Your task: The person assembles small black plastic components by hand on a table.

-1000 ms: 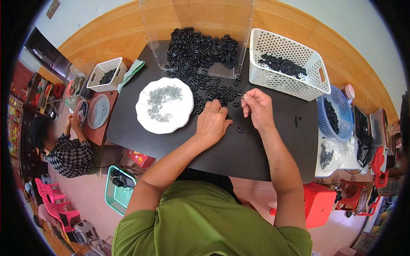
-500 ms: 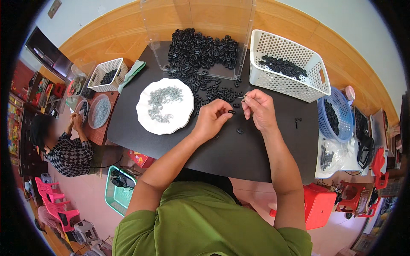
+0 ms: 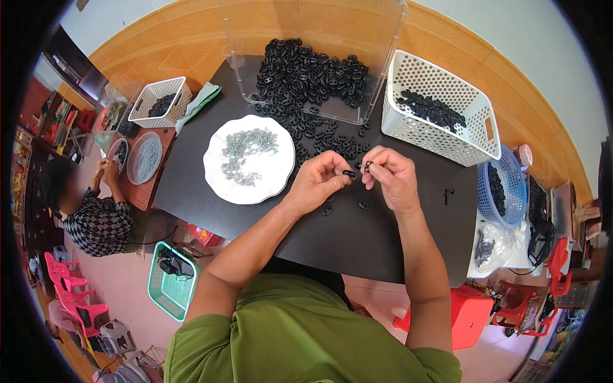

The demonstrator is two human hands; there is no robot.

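Over the dark table my left hand [image 3: 317,184] pinches a small black oval piece [image 3: 349,173] with holes between thumb and fingertips. Close beside it, my right hand [image 3: 393,179] is closed on a small dark part [image 3: 368,166], mostly covered by the fingers. The two held parts are apart. Two loose black oval pieces, one of them a small piece [image 3: 363,205], lie just below my hands. Beyond them, many like pieces spill from a clear plastic bin [image 3: 377,89] tipped toward me. Left of my left hand sits a white scalloped plate [image 3: 214,175] of small silvery pins [image 3: 246,153].
A white perforated basket [image 3: 415,137] with black parts stands at the back right, next to a blue basket [image 3: 511,214]. A small black part [image 3: 447,195] lies on the table's right. At the left another person [image 3: 96,220] works at a side table. A red stool [image 3: 471,319] stands below right.
The whole view has shifted slightly. My right hand has turned a little and its fingertips have closed over the small part. My left hand keeps its piece.
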